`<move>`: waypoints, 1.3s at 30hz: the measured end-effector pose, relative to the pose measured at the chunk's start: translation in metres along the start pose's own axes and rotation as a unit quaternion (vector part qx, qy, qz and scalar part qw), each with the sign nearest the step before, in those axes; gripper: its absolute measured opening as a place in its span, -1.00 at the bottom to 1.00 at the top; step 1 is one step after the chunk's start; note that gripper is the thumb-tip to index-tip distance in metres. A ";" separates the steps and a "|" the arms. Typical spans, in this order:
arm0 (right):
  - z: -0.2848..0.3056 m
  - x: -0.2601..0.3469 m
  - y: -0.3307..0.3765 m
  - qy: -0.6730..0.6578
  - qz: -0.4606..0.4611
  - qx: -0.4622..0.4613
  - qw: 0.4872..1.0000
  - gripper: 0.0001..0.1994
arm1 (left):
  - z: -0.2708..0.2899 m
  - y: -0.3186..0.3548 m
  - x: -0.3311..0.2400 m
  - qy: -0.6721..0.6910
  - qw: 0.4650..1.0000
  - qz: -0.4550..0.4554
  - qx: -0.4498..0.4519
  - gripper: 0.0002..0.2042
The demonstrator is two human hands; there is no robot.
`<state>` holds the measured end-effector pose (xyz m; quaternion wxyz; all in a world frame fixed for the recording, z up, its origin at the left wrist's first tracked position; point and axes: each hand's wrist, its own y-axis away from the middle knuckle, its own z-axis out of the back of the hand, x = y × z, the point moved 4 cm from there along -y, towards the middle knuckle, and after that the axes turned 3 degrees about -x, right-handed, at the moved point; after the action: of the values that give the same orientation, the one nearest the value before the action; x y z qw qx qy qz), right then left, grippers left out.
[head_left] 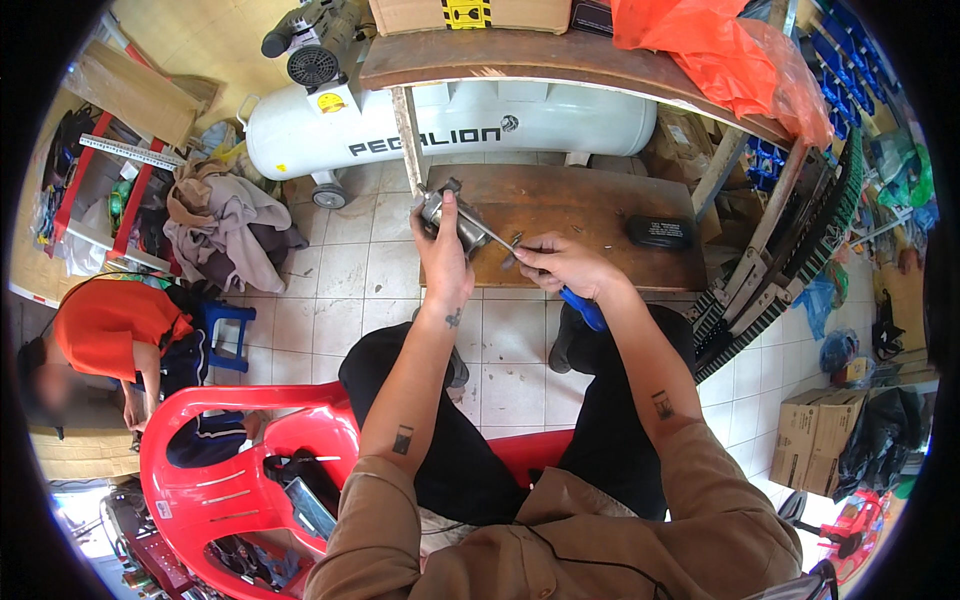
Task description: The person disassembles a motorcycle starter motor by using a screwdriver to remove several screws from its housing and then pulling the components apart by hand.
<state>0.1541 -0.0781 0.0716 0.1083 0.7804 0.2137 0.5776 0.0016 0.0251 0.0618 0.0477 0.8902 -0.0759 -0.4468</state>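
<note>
A white air compressor tank point(450, 125) lies on the tiled floor well beyond the fingers, half under a brown workbench point(560, 60) that carries an orange plastic bag point(720, 45). Nearer, directly under the fingers of both hands, a low wooden board point(590, 215) holds a black case point(660, 232) off to the right of the right-hand fingers. A red plastic chair point(250, 450) stands behind and to the left of the fingers, near the person's left elbow, and another person in an orange shirt point(110, 320) crouches further left. A heap of rags point(225, 225) lies on the floor left of the left-hand fingers.

The left hand point(443, 262) wraps its fingers around a small grey metal part point(452, 218), with the thumb pressed along its top; the part sits above the board, in that grip. The right hand point(565, 265) closes its fingers around a blue-handled screwdriver point(583, 308), the handle poking out below the palm. The thin shaft runs left from the right fingertips and meets the metal part just right of the left-hand fingers.
</note>
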 end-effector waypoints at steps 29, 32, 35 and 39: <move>-0.024 0.017 0.010 0.423 0.257 -0.332 0.803 -0.79 | 0.012 -0.005 0.013 0.004 0.997 -0.008 -0.076 -0.53; -0.029 0.023 0.011 0.405 0.225 -0.313 0.829 -0.75 | 0.013 -0.004 0.012 -0.002 0.997 -0.010 -0.079 -0.53; -0.026 0.022 0.012 0.439 0.189 -0.319 0.819 -0.67 | 0.008 -0.003 0.009 -0.017 0.996 -0.028 -0.079 -0.53; -0.023 0.023 0.007 0.460 0.084 -0.241 0.851 -0.60 | 0.013 -0.007 0.010 -0.032 0.996 -0.048 -0.072 -0.55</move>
<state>0.1398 -0.0754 0.1010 0.1332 0.3900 0.0273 0.9107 -0.0028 0.0301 0.0451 0.0877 0.8723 -0.0022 -0.4810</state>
